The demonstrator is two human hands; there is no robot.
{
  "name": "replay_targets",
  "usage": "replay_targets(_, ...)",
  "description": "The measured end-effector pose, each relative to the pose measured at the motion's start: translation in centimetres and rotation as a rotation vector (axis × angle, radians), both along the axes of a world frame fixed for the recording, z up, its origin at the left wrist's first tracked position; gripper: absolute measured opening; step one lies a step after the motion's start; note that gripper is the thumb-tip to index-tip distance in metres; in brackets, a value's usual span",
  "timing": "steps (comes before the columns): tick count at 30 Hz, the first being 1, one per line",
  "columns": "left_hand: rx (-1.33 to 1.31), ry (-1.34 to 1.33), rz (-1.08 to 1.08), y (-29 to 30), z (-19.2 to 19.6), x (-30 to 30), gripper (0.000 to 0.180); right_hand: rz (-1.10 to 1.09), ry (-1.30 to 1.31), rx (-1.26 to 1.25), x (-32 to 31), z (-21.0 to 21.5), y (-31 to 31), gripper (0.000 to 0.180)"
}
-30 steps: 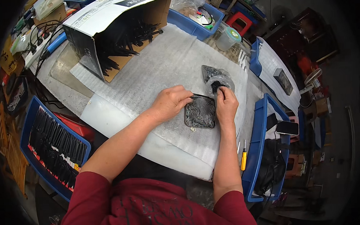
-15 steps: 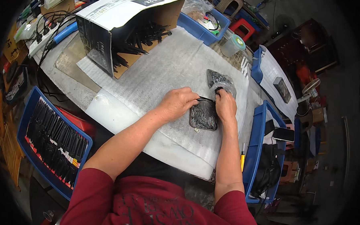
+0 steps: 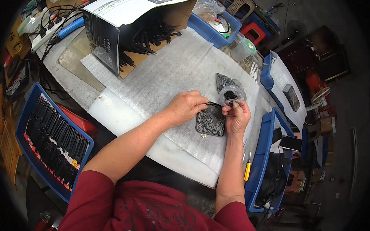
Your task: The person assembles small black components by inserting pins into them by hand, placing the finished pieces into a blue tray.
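My left hand (image 3: 189, 107) pinches one end of a slim black stick-like piece (image 3: 212, 103), which points to the right. Just right of it, my right hand (image 3: 238, 115) has its thumb and fingertips together beside the piece's tip. Whatever they hold is too small and dark to make out. Below the hands lies a dark shallow tray (image 3: 210, 129) of many thin silvery metal pieces. Beyond my right hand, a clear plastic bag (image 3: 238, 87) stands with its mouth rolled open and small black parts inside. A tiny ring-like bit (image 3: 203, 135) lies at the tray's near edge.
White foam sheeting (image 3: 162, 75) covers the table. An open carton (image 3: 103, 49) of black sticks lies at the back left. Blue bins flank me: the left bin (image 3: 89, 146) holds rows of black pieces, the right bin (image 3: 254, 182) a phone (image 3: 290, 143). A yellow-handled screwdriver (image 3: 247, 170) is by my right forearm.
My right hand has come out of the bag's mouth toward me and turned, its fingertips now near the black stick. My left hand still holds its end. The view has shifted slightly.
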State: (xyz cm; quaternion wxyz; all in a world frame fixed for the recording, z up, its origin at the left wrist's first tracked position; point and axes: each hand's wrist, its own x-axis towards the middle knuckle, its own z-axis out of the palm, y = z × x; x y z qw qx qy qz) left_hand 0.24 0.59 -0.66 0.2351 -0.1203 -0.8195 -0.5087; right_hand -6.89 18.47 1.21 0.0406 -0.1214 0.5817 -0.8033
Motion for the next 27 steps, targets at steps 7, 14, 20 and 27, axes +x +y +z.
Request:
replay_targets(7,0.002,0.006,-0.017,0.1,0.2,0.0,0.014,0.144,0.016,-0.091,0.2,-0.1,-0.2,0.003)
replay_targets(14,0.018,-0.004,-0.036,0.2,0.2,0.0,0.013,0.274,0.034,0.018,0.6,0.1,-0.5,0.006)
replay_targets(20,-0.051,0.046,-0.016,0.2,0.0,0.0,0.012,0.321,0.09,0.155,1.4,0.7,-0.7,0.012)
replay_targets(27,-0.088,0.03,-0.016,0.1,0.1,0.1,0.012,0.332,0.086,0.257,1.3,0.6,-0.3,0.011)
